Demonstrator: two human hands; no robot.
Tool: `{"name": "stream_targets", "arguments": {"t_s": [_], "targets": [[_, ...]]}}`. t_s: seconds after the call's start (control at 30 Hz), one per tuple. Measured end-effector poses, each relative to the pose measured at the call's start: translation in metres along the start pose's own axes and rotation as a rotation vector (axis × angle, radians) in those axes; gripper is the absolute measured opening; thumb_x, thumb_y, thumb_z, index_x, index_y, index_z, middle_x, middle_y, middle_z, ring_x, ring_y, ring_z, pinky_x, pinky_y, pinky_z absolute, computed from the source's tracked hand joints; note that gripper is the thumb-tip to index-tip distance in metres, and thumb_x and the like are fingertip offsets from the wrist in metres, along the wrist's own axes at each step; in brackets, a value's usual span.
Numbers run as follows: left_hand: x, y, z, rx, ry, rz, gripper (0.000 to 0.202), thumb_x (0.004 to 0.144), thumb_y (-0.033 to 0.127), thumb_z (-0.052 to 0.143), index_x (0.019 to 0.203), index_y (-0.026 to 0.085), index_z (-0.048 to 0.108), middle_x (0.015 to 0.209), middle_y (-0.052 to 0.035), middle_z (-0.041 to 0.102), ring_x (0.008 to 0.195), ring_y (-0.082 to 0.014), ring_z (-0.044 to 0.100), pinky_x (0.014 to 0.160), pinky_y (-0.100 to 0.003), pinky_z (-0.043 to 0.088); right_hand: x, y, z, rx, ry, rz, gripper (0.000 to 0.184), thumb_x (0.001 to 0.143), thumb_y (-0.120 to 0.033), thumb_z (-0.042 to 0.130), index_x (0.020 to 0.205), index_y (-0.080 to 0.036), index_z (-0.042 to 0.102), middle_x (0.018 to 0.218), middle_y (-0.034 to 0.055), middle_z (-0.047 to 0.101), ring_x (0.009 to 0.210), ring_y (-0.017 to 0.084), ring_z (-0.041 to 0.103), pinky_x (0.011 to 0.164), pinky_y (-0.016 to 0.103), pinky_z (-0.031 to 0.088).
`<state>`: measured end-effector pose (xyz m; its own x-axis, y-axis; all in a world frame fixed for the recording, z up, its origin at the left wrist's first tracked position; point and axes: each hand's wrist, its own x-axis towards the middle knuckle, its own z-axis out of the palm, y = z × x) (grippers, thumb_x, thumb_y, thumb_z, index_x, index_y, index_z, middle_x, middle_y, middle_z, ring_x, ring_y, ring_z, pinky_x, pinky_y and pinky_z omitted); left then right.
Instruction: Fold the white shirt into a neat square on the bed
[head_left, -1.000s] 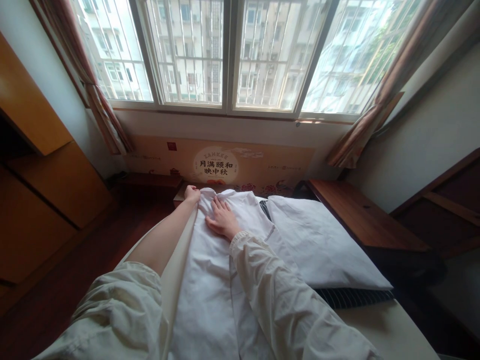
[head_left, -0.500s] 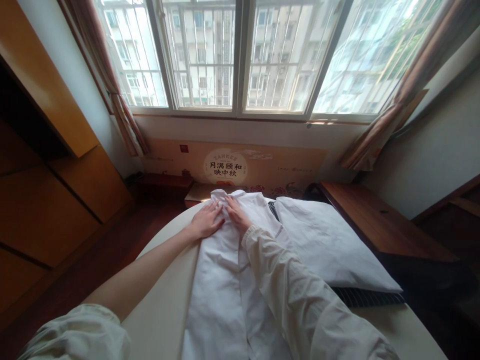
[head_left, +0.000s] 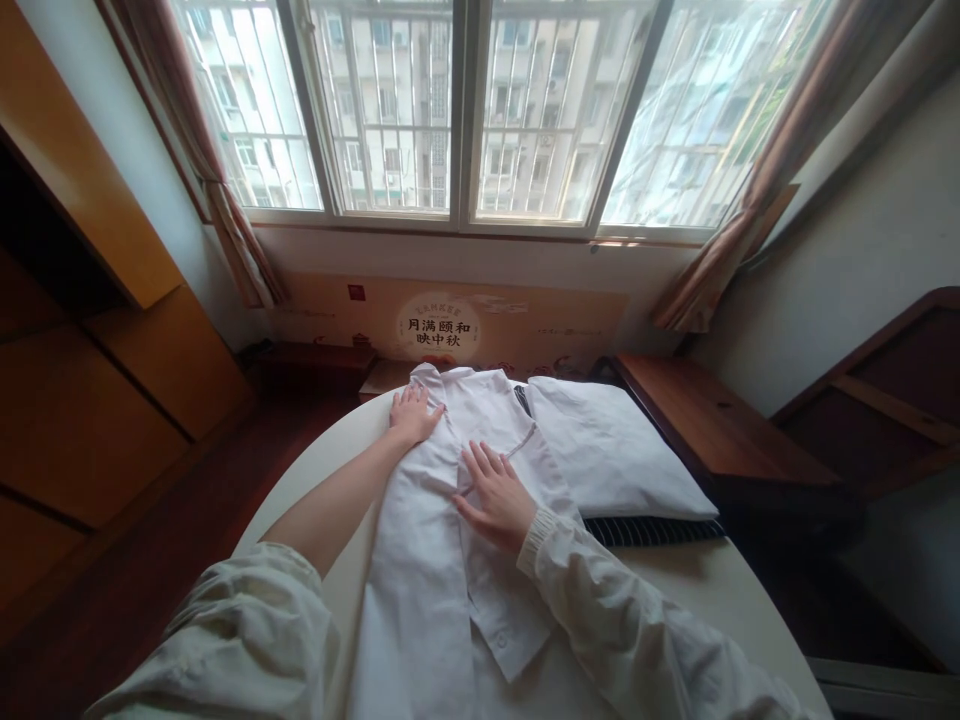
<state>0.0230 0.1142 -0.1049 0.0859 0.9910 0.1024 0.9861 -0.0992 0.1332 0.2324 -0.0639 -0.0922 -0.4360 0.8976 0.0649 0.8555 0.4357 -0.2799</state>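
Note:
A white shirt lies lengthwise before me, its collar end at the far side and a buttoned cuff showing near the middle. My left hand rests flat with fingers out on the shirt's far left part, just below the collar. Lower down and to the right, my right hand presses palm-down on the fabric, fingers spread. Neither hand grips anything. Beside the shirt on the right is a folded white garment, lying on top of a dark striped cloth.
The round cream table carries all the cloth. Behind it stand a low box and a printed panel under the barred window. A brown wooden desk is at the right, an orange-brown cabinet at the left.
My hands have moved apart: the right came back toward me and down the shirt, while the left stays near the collar. The cuff now shows. My view has shifted slightly right.

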Motion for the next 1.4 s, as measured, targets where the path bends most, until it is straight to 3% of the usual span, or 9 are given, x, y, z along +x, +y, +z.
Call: {"name": "stream_targets", "arguments": {"t_s": [0.13,0.33,0.53,0.73,0.9,1.0,1.1,1.3,1.4], "targets": [[-0.034,0.012,-0.006,0.02,0.084,0.126,0.074,0.107,0.051,0.039,0.167,0.005,0.039,0.177,-0.0201,0.029,0.166,-0.0321,0.024,0.135,-0.048,0.018,-0.047,-0.01,0.009,-0.023,0.006,-0.063,0.084,0.102,-0.055,0.054,0.172,-0.015,0.031,0.181,0.0113,0.019,0.168,0.033,0.015,0.135,0.056,0.017],[-0.11,0.023,0.003,-0.078,0.028,0.266,0.08,0.105,0.066,0.041,0.167,0.015,0.041,0.175,-0.0165,0.035,0.165,-0.0326,0.028,0.134,-0.051,0.021,-0.068,-0.006,0.016,-0.015,-0.018,-0.044,0.086,0.104,-0.059,0.049,0.173,-0.011,0.029,0.18,0.0132,0.021,0.168,0.033,0.017,0.136,0.054,0.015],[-0.133,0.02,-0.003,-0.247,0.067,0.285,0.067,0.11,0.063,0.035,0.156,0.02,0.056,0.168,-0.0172,0.047,0.161,-0.0335,0.038,0.132,-0.056,0.028,-0.071,-0.01,0.02,0.016,0.017,-0.036,0.085,0.105,-0.061,0.047,0.173,-0.014,0.029,0.18,0.0138,0.023,0.167,0.033,0.018,0.135,0.054,0.014],[-0.16,0.002,-0.013,-0.31,0.054,0.471,0.064,0.11,0.06,0.039,0.159,0.021,0.053,0.169,-0.0127,0.048,0.161,-0.0279,0.039,0.134,-0.052,0.026,-0.076,-0.017,0.021,0.042,0.011,-0.017,0.082,0.104,-0.061,0.054,0.17,-0.017,0.036,0.177,0.016,0.03,0.163,0.036,0.027,0.133,0.057,0.021],[-0.164,-0.02,-0.012,-0.456,0.201,0.449,0.046,0.109,0.047,0.046,0.141,0.022,0.069,0.156,-0.01,0.063,0.147,-0.0246,0.057,0.129,-0.045,0.039,-0.057,-0.034,-0.001,0.156,0.155,0.039,0.04,0.099,-0.056,0.068,0.116,-0.02,0.079,0.126,0.0139,0.072,0.121,0.03,0.064,0.109,0.043,0.048],[-0.158,-0.029,-0.009,-0.478,0.175,0.422,0.051,0.104,0.052,0.056,0.142,0.02,0.069,0.157,-0.0117,0.062,0.147,-0.0275,0.057,0.128,-0.047,0.04,-0.043,-0.047,-0.002,0.211,0.157,0.061,0.04,0.098,-0.059,0.069,0.083,-0.023,0.08,0.093,0.0077,0.073,0.098,0.026,0.067,0.096,0.04,0.05],[-0.154,-0.035,-0.011,-0.479,0.08,0.458,0.06,0.105,0.057,0.054,0.15,0.019,0.064,0.163,-0.0114,0.055,0.154,-0.0285,0.049,0.132,-0.05,0.032,-0.037,-0.053,0.011,0.243,0.186,0.065,0.035,0.092,-0.052,0.079,0.074,-0.022,0.074,0.085,0.0048,0.071,0.09,0.024,0.066,0.091,0.039,0.047],[-0.155,-0.041,-0.014,-0.56,0.043,0.477,0.053,0.102,0.048,0.058,0.147,0.021,0.066,0.162,-0.0095,0.057,0.153,-0.0272,0.049,0.133,-0.047,0.033,-0.043,-0.051,0.026,0.302,0.305,-0.206,0.016,0.09,-0.031,0.078,0.098,-0.022,0.068,0.084,0.0004,0.069,0.087,0.022,0.063,0.087,0.037,0.044],[-0.155,-0.04,-0.013,-0.545,0.065,0.463,0.052,0.101,0.046,0.059,0.147,0.021,0.066,0.161,-0.0092,0.058,0.153,-0.0274,0.05,0.133,-0.047,0.032,-0.047,-0.052,0.023,0.276,0.185,-0.548,0.026,0.094,-0.047,0.077,0.104,-0.024,0.069,0.093,0.0033,0.07,0.091,0.023,0.061,0.087,0.038,0.045]]}}
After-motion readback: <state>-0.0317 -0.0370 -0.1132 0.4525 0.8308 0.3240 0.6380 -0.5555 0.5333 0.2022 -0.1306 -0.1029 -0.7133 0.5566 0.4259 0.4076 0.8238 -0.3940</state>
